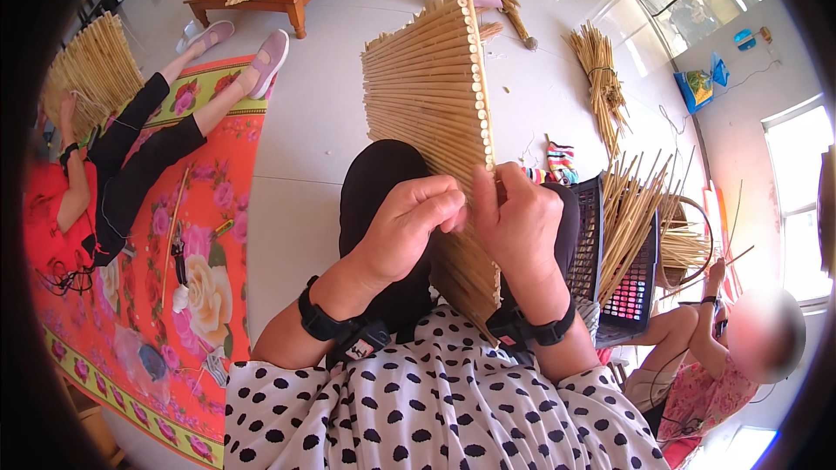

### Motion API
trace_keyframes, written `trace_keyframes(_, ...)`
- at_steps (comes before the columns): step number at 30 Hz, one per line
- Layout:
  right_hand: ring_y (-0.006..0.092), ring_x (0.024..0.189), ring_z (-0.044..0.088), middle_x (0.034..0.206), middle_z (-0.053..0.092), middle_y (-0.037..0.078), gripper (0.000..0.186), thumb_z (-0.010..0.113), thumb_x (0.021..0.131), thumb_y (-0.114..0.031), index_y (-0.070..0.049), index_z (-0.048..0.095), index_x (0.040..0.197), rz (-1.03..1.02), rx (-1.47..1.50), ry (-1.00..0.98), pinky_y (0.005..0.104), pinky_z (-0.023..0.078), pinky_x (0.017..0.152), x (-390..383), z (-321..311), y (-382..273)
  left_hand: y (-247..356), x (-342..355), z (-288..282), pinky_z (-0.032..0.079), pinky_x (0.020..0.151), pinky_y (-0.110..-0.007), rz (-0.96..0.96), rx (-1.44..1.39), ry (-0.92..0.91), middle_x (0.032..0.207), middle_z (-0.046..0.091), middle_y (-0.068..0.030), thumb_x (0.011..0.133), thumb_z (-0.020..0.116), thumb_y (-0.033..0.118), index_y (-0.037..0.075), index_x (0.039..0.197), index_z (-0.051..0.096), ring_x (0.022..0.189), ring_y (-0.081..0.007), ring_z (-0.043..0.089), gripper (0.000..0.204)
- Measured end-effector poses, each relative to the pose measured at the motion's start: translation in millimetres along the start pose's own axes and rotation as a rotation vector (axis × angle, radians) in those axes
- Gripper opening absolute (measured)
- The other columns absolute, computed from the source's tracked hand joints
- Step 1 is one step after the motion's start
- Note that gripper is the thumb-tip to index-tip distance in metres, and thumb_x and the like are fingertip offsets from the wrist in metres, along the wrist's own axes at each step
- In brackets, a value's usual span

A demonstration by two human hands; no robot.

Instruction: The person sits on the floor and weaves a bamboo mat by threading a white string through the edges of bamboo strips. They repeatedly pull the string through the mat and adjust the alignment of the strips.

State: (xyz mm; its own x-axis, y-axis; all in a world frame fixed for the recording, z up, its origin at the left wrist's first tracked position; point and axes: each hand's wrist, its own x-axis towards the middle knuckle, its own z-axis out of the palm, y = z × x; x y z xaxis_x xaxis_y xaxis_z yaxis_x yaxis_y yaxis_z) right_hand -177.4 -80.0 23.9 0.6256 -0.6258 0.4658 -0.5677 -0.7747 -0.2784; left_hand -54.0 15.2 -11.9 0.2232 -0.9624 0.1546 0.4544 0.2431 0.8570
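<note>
A mat of straw-coloured reed stalks [422, 78] stands tilted across my lap, its row of pale cut ends facing right. My left hand [414, 218] is closed in a pinch over the mat, fingertips close to its cut edge. Closed too, my right hand [520, 218] has thumb and forefinger pressed at that same edge. Anything thin between the fingers is too small or hidden to make out. The lower part of the mat runs down between my thighs, partly covered by my hands.
At my right stands a black plastic basket [586, 222] of loose stalks, near a round basket [675, 265]. A stalk bundle [601, 78] lies beyond. Co-workers sit left, on a red floral rug [209, 209], and lower right. A low wooden table [248, 0] is far off.
</note>
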Motion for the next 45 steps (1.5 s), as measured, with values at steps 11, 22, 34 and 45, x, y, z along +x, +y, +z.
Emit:
trace_keyframes(11,0.0338,0.049,0.059,0.059,0.059,0.013,0.034,0.064,0.094,-0.024,-0.006,0.05,0.07,-0.043,-0.014,0.02,0.0416,0.045,0.045,-1.1,3.1,10.4,15.9,0.3,-14.7,0.042,0.088,-0.031,0.07,0.318,0.016,0.104,0.064,-0.0118,0.101,0.049,0.022,0.0,0.081,0.055,0.091,-0.0169,0.054,0.03)
trace_keyframes(22,0.0307,0.062,0.066,0.073,0.067,0.013,0.024,0.072,0.083,-0.011,0.0,0.068,0.104,-0.161,0.114,0.23,0.0378,0.052,0.057,-21.2,-20.7,36.9,80.9,-40.2,-38.6,0.041,0.052,-0.025,-0.192,0.016,-0.152,0.067,0.052,-0.0026,0.103,0.054,0.02,0.002,0.077,0.054,0.054,-0.0118,0.051,0.031)
trace_keyframes(34,0.0309,0.118,0.059,0.122,0.063,0.018,0.059,0.075,0.082,-0.014,0.003,0.052,0.134,-0.178,1.081,-0.735,0.039,0.046,0.103,-35.0,-8.7,-2.4,76.0,17.9,25.4,0.043,0.063,-0.032,-0.025,-0.537,-0.195,0.072,0.056,-0.0082,0.108,0.043,0.028,0.006,0.087,0.05,0.055,-0.0171,0.05,0.031)
trace_keyframes(45,0.0179,0.088,0.066,0.091,0.068,0.01,0.032,0.053,0.1,-0.009,0.006,0.056,0.128,0.46,1.95,-0.891,0.0295,0.05,0.087,-44.9,-23.9,27.9,68.7,29.9,-54.6,0.049,0.087,-0.039,0.221,1.306,0.425,0.103,0.063,-0.0153,0.096,0.061,0.016,0.001,0.124,0.057,0.099,-0.0312,0.062,0.032)
